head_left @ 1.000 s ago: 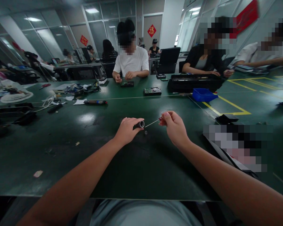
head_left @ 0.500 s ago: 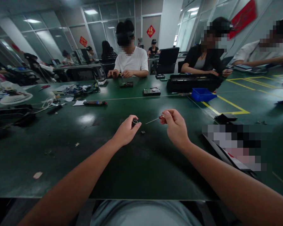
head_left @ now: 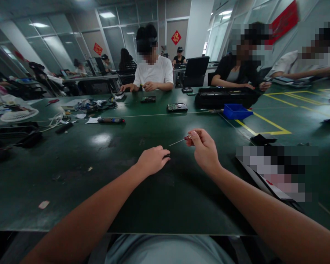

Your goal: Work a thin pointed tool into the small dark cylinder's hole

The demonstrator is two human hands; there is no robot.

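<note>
My right hand (head_left: pixel 204 150) is raised a little above the green table (head_left: pixel 104 190) and pinches a thin screwdriver (head_left: pixel 179 140) with a red handle, its metal shaft pointing left. My left hand (head_left: pixel 153 160) rests low on the table, fingers curled down over a small dark part at its fingertips (head_left: pixel 167 156). The small black cylinder is hidden under that hand. The screwdriver tip hangs just above the left hand's knuckles.
A blue tray (head_left: pixel 237 110) and a long black device (head_left: pixel 225 97) lie at the back right. A hard drive (head_left: pixel 177 107), a pen-like tool (head_left: pixel 110 120) and cables (head_left: pixel 93 104) lie further back. People sit across the table. A blurred flat item (head_left: pixel 272 172) lies at the right.
My left hand has dropped from holding the black cylinder up near the screwdriver tip down onto the table, closing over the small part there. My right hand has stayed almost still.
</note>
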